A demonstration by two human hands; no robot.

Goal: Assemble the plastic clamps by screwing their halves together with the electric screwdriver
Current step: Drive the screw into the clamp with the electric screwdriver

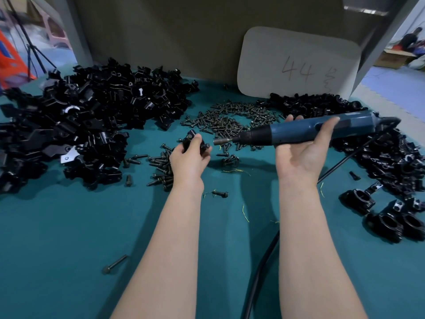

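here left hand (189, 157) grips clamp (192, 141), electric screwdriver (305, 131) beside.

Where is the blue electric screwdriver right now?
Head view, right of centre: the blue electric screwdriver is held in the right hand above the teal table, tip pointing left toward the black plastic clamp in the left hand, dark screw pile behind.

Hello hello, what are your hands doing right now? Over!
Left hand grips clamp. Right hand holds electric screwdriver, bit aimed at clamp, close. Loose screws on table below, nothing blocking.
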